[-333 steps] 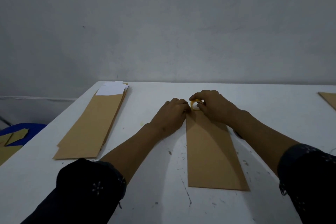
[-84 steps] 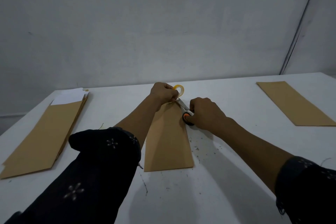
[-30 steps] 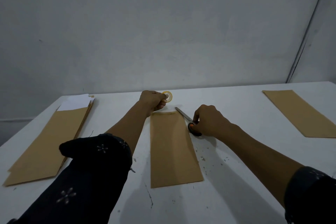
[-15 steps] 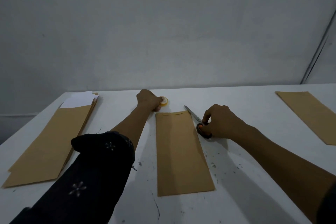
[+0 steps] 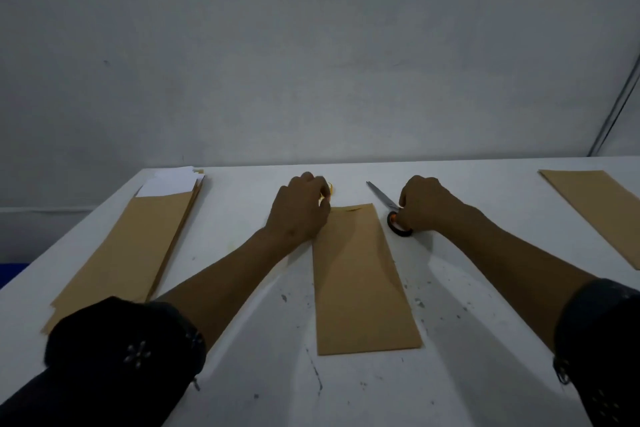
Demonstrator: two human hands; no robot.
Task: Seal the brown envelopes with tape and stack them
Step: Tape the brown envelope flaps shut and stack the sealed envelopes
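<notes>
Grey wall (image 5: 311,45) backs a white counter (image 5: 467,340) flecked with dark marks. One brown envelope (image 5: 360,281) lies flat at the middle, its far end pointing to the wall. Left hand (image 5: 299,211) rests at that envelope's far left corner, fingers curled round a yellow tape roll (image 5: 330,191) that barely shows past them. Right hand (image 5: 427,204) lies just right of the envelope, its grip closed on the orange-and-black handle of scissors (image 5: 389,206) lying on the counter, blades aimed at the wall. A pile (image 5: 138,250) of envelopes with white paper (image 5: 171,181) sticking out lies far left. Another envelope (image 5: 599,208) lies far right.
</notes>
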